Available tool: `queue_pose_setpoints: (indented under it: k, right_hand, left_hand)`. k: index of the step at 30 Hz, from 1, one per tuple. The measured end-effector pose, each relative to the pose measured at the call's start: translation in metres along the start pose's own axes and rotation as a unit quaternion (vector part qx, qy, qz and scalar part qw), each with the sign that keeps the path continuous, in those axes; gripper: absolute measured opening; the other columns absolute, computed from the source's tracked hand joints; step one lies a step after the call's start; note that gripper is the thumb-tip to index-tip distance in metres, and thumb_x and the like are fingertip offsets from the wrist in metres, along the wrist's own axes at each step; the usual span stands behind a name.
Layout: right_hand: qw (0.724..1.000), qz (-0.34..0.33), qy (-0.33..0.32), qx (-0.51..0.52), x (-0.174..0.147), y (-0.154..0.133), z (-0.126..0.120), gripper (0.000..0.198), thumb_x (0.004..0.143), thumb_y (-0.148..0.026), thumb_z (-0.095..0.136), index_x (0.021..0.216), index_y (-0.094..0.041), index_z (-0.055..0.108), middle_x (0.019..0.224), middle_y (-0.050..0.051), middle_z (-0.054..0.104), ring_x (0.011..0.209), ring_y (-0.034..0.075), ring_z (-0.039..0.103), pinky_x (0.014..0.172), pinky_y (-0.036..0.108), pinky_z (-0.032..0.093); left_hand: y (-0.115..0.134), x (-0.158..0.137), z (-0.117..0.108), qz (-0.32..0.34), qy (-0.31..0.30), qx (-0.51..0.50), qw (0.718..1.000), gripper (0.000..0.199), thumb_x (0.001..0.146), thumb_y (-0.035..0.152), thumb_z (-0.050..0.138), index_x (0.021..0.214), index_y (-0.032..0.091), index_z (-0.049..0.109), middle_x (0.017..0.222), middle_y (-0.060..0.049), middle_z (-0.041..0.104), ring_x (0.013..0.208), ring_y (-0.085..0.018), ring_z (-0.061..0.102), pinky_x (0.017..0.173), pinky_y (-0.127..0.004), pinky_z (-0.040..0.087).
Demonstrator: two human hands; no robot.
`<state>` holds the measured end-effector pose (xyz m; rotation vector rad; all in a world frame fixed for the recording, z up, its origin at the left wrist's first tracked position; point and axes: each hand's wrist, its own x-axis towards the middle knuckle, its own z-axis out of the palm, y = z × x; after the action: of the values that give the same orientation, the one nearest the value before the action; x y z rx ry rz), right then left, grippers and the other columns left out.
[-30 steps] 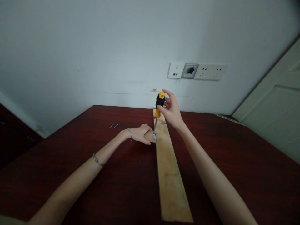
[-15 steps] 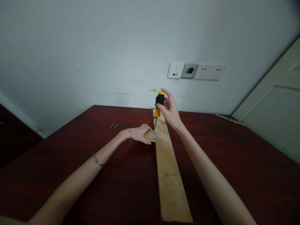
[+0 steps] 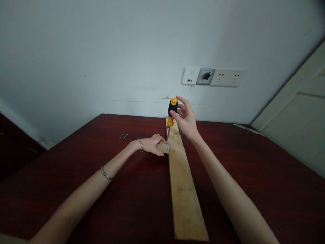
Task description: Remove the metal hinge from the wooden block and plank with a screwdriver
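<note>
My right hand [image 3: 186, 117] grips the black and yellow handle of a screwdriver [image 3: 173, 107], which stands nearly upright. Its shaft runs down to a small metal bracket [image 3: 167, 146]; the tip meets the bracket's far end, and any screw there is too small to make out. The bracket lies where a short wooden piece [image 3: 161, 147] meets the left edge of a long wooden board [image 3: 184, 189]. Thumb and fingers of my left hand [image 3: 152, 145] are closed around the short piece from the left, hiding part of it.
Two screws [image 3: 124, 136] lie on the dark red table [image 3: 122, 203], left of my left hand. Behind the table rises a white wall with sockets [image 3: 213, 77]. A pale panelled door [image 3: 299, 112] stands at the right, and a thin strip [image 3: 248, 129] lies near the back right corner.
My right fingers have shifted slightly on the screwdriver handle, which has turned a little and shows a different side of its yellow end. My left hand and the wood stay in place.
</note>
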<state>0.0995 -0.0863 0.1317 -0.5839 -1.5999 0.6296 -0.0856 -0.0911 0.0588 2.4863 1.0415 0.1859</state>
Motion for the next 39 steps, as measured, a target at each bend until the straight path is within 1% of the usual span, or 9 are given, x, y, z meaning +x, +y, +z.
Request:
queue_pose_setpoints:
  k: [3, 7, 9, 17, 21, 24, 30, 33, 39]
  right_hand:
    - [1.000, 0.002, 0.000, -0.017, -0.001, -0.001, -0.001, 0.051, 0.079, -0.035, 0.061, 0.126, -0.033, 0.041, 0.107, 0.004, 0.058, 0.091, 0.020, 0.060, 0.070, 0.035, 0.056]
    - [0.996, -0.019, 0.038, -0.080, -0.002, -0.005, -0.001, 0.060, 0.068, -0.035, 0.073, 0.120, -0.032, 0.044, 0.114, 0.005, 0.051, 0.089, 0.019, 0.056, 0.058, 0.029, 0.053]
    - [0.993, -0.028, 0.054, -0.100, -0.002, -0.008, 0.000, 0.057, 0.067, -0.033, 0.073, 0.117, -0.031, 0.045, 0.114, 0.005, 0.049, 0.088, 0.019, 0.055, 0.056, 0.028, 0.051]
    - [0.996, -0.039, -0.007, -0.077, -0.004, -0.012, 0.000, 0.050, 0.081, -0.027, 0.054, 0.128, -0.032, 0.038, 0.106, 0.004, 0.055, 0.091, 0.019, 0.057, 0.069, 0.034, 0.054]
    - [0.992, -0.056, 0.015, -0.116, -0.005, -0.011, 0.001, 0.048, 0.074, -0.030, 0.066, 0.118, -0.031, 0.047, 0.115, 0.005, 0.049, 0.091, 0.019, 0.055, 0.063, 0.031, 0.052]
    - [0.989, -0.054, 0.038, -0.136, -0.003, -0.011, 0.001, 0.048, 0.070, -0.030, 0.071, 0.114, -0.031, 0.049, 0.110, 0.004, 0.050, 0.087, 0.018, 0.054, 0.060, 0.030, 0.051]
    - [0.999, -0.014, 0.035, -0.036, 0.000, -0.009, 0.001, 0.049, 0.075, -0.028, 0.063, 0.120, -0.032, 0.043, 0.103, 0.003, 0.055, 0.086, 0.017, 0.059, 0.066, 0.031, 0.053]
    - [0.999, -0.005, 0.023, -0.024, 0.001, -0.008, -0.001, 0.045, 0.078, -0.028, 0.059, 0.120, -0.030, 0.043, 0.104, 0.004, 0.056, 0.089, 0.018, 0.059, 0.069, 0.033, 0.054]
    - [0.994, -0.024, 0.025, -0.103, -0.002, -0.009, -0.001, 0.057, 0.069, -0.031, 0.071, 0.119, -0.031, 0.044, 0.116, 0.005, 0.049, 0.085, 0.018, 0.055, 0.055, 0.028, 0.050]
  left_hand:
    - [0.001, 0.000, -0.001, 0.002, -0.003, -0.004, 1.000, 0.063, 0.062, 0.052, 0.070, 0.109, 0.015, 0.048, 0.103, -0.008, 0.046, 0.102, -0.027, 0.045, 0.091, -0.038, 0.041]
    - [0.002, 0.000, -0.001, 0.008, -0.004, -0.009, 1.000, 0.067, 0.062, 0.053, 0.071, 0.110, 0.013, 0.048, 0.102, -0.008, 0.046, 0.101, -0.027, 0.045, 0.090, -0.038, 0.041]
    - [0.001, 0.000, -0.001, 0.008, -0.003, -0.010, 1.000, 0.066, 0.062, 0.053, 0.071, 0.110, 0.014, 0.048, 0.102, -0.008, 0.046, 0.100, -0.027, 0.045, 0.090, -0.039, 0.041]
    - [0.001, 0.001, -0.001, 0.013, 0.001, 0.001, 1.000, 0.064, 0.063, 0.052, 0.071, 0.109, 0.014, 0.049, 0.102, -0.008, 0.046, 0.101, -0.027, 0.045, 0.090, -0.038, 0.041]
    - [0.002, 0.001, 0.001, 0.008, -0.004, 0.004, 1.000, 0.065, 0.062, 0.053, 0.071, 0.110, 0.014, 0.049, 0.102, -0.008, 0.046, 0.100, -0.027, 0.045, 0.090, -0.038, 0.041]
    - [0.002, 0.001, 0.001, -0.001, -0.009, -0.003, 1.000, 0.066, 0.062, 0.053, 0.071, 0.110, 0.014, 0.049, 0.102, -0.008, 0.046, 0.099, -0.027, 0.046, 0.089, -0.038, 0.042]
    - [0.001, 0.001, -0.001, 0.013, 0.006, -0.003, 1.000, 0.064, 0.063, 0.051, 0.071, 0.110, 0.014, 0.048, 0.103, -0.008, 0.047, 0.101, -0.027, 0.045, 0.091, -0.038, 0.040]
    - [0.001, 0.000, -0.001, 0.018, 0.007, -0.001, 1.000, 0.062, 0.064, 0.051, 0.072, 0.110, 0.015, 0.049, 0.102, -0.007, 0.047, 0.100, -0.026, 0.045, 0.090, -0.037, 0.040]
    - [0.002, 0.000, -0.002, 0.013, -0.006, -0.001, 1.000, 0.063, 0.063, 0.052, 0.071, 0.109, 0.015, 0.049, 0.100, -0.007, 0.047, 0.099, -0.026, 0.045, 0.088, -0.036, 0.041]
